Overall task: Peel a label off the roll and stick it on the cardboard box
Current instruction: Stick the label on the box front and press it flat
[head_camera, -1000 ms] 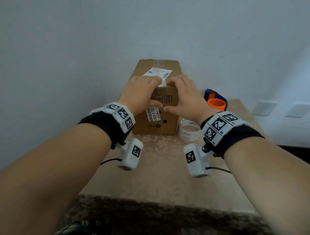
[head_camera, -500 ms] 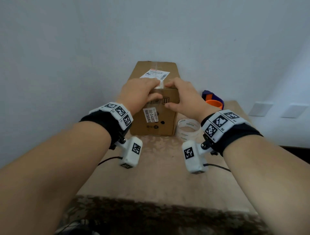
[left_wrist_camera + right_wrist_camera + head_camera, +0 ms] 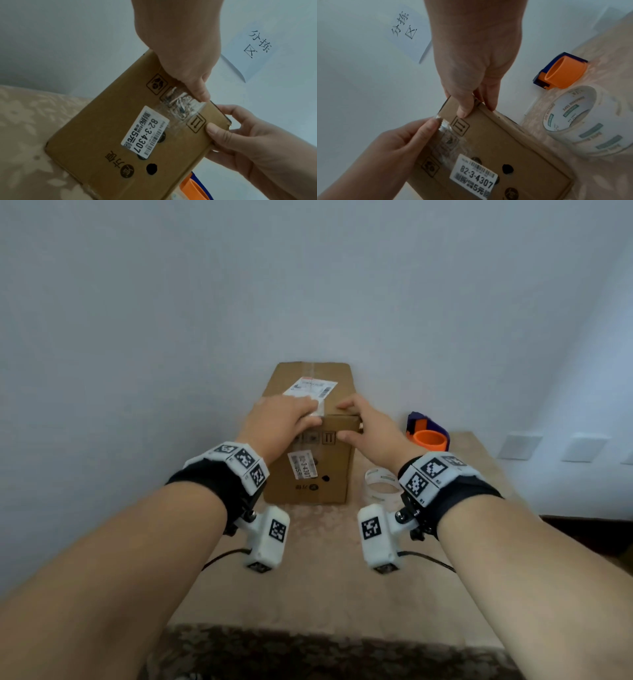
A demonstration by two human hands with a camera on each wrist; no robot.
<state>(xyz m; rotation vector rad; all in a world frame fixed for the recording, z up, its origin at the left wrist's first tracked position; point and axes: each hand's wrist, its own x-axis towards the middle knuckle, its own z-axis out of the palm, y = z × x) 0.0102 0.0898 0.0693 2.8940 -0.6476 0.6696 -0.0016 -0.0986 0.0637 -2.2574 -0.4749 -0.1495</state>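
A brown cardboard box (image 3: 334, 470) stands on the table against the wall, with a shipping label (image 3: 310, 387) on its top. My left hand (image 3: 301, 419) lies over the top front edge. Its fingers press a small white label (image 3: 318, 409) flat on the top, and its thumb (image 3: 200, 94) rests on crinkled clear tape (image 3: 180, 106) on the front face. My right hand (image 3: 352, 422) grips the top front right corner, thumb (image 3: 464, 111) on the front face, fingers over the top. The white label roll (image 3: 382, 484) lies on the table right of the box, untouched.
An orange and blue tape dispenser (image 3: 428, 436) sits behind the roll near the wall. A printed price sticker (image 3: 145, 132) is on the box's front face. A paper sign (image 3: 257, 44) hangs on the wall. The beige patterned table (image 3: 325, 583) stretches toward me.
My right hand has slid right along the top front edge to the box's corner. My left hand stays on the small white label.
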